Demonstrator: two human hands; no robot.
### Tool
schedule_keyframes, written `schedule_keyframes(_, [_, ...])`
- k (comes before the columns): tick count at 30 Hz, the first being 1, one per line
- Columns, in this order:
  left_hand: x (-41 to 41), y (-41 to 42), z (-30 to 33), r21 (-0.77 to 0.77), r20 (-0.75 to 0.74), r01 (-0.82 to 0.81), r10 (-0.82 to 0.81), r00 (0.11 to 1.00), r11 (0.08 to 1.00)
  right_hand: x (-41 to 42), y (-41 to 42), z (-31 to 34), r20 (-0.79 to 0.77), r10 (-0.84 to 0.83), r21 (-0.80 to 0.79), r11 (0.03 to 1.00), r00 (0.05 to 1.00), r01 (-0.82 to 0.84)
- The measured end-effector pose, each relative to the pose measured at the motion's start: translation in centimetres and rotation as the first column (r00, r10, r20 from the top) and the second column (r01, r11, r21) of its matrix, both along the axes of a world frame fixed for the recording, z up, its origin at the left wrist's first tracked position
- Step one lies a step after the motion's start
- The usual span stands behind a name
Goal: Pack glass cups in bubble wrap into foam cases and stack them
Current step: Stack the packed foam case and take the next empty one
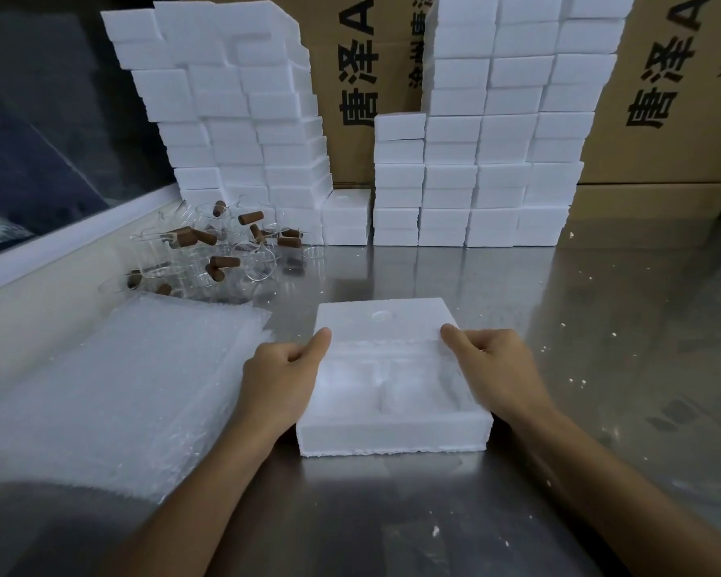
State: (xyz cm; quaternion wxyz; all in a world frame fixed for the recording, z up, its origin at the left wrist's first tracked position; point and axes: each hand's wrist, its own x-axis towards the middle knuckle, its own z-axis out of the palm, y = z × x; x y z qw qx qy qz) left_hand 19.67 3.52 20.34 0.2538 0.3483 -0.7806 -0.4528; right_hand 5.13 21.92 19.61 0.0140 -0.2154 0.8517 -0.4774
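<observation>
Both hands grip an open foam case on the steel worktop.

The left hand (pixel 282 378) clasps the left edge of the foam case (pixel 392 437) with its thumb curled over the rim, and the right hand (pixel 498 370) clasps the right edge the same way; the case lies flat on the worktop (pixel 600 368), its moulded hollows facing up, and what fills them is too pale to tell. Just left of the case lies a pile of bubble wrap (pixel 113 389). Farther back on the left is a cluster of glass cups (pixel 209 254) with brown wooden handles. Behind them, stacked foam cases (pixel 475 160) rise against cardboard boxes (pixel 662 97) printed with black characters.
</observation>
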Motion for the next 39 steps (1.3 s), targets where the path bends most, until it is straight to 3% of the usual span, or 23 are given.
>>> schedule_keyframes(4, [-0.4, -0.6, -0.7, -0.013, -0.034, -0.045, 0.044, 0.998, 0.999, -0.5, -0.1, -0.5, 0.041, -0.04, 0.008, 0.999, 0.998, 0.04])
schedule_keyframes(9, [-0.7, -0.8, -0.2, -0.028, -0.088, 0.004, -0.006, 0.996, 1.0, 0.0, -0.7, -0.3, 0.071, -0.104, -0.103, 0.989, 0.992, 0.111])
schedule_keyframes(17, [-0.9, -3.4, 0.5, -0.348, 0.109, 0.13, -0.097, 0.989, 0.929, 1.5, -3.2, 0.2, 0.083, -0.044, -0.13, 0.99, 0.996, 0.055])
schedule_keyframes(23, [-0.4, -3.6, 1.0, -0.286, 0.136, 0.188, -0.154, 0.979, 0.94, 1.4, -3.8, 1.1, -0.022, 0.016, 0.052, 0.999, 1.0, -0.015])
schedule_keyframes(28, [-0.7, -3.6, 1.0, -0.272, 0.073, 0.154, -0.139, 0.988, 0.95, 0.2, -7.4, 2.4, -0.342, 0.137, 0.406, 0.914, 0.93, 0.015])
schedule_keyframes(30, [-0.8, -3.6, 1.0, -0.259, 0.046, 0.151, -0.144, 0.988, 0.954, -0.1, -9.7, 2.8, -0.392, 0.226, 0.481, 0.877, 0.892, -0.011])
schedule_keyframes(33, [-0.8, -3.8, 0.9, -0.246, 0.027, 0.153, -0.151, 0.988, 0.957, -0.8, -13.5, 3.3, -0.421, 0.314, 0.495, 0.866, 0.851, -0.075])
schedule_keyframes(37, [-1.0, -4.1, 0.4, -0.263, 0.019, 0.168, -0.169, 0.985, 0.95, -1.6, -19.4, 4.2, -0.297, 0.448, 0.408, 0.858, 0.843, -0.312])
schedule_keyframes(39, [-1.1, -4.3, 0.2, -0.278, 0.014, 0.159, -0.161, 0.987, 0.947, -1.9, -22.7, 4.7, -0.338, 0.503, 0.434, 0.833, 0.796, -0.342])
